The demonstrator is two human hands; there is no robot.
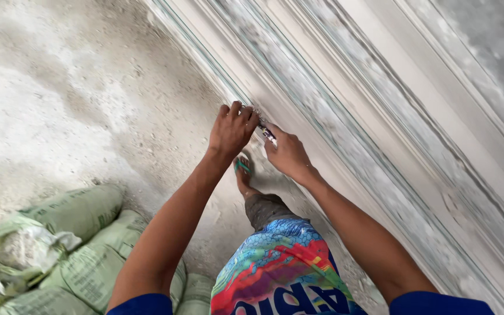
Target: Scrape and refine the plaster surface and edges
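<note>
Working at the frame edge (246, 102), left hand (231, 131) clenched on it, right hand (287, 154) gripping a small tool (267, 134); steady pressure probably needed next.

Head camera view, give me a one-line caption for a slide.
Both hands, left hand and right hand, press a small tool against a ridged plaster moulding, green sacks lying nearby.

We press our left hand (233, 129), fingers curled, against the long pale grooved plaster moulding (345, 116) that runs slantwise across the view. Our right hand (287, 154) grips a small dark tool (267, 134) just beside it, touching the same edge. Green woven sacks (77, 245) lie on the dusty grey concrete floor (59, 87), lower left.
</note>
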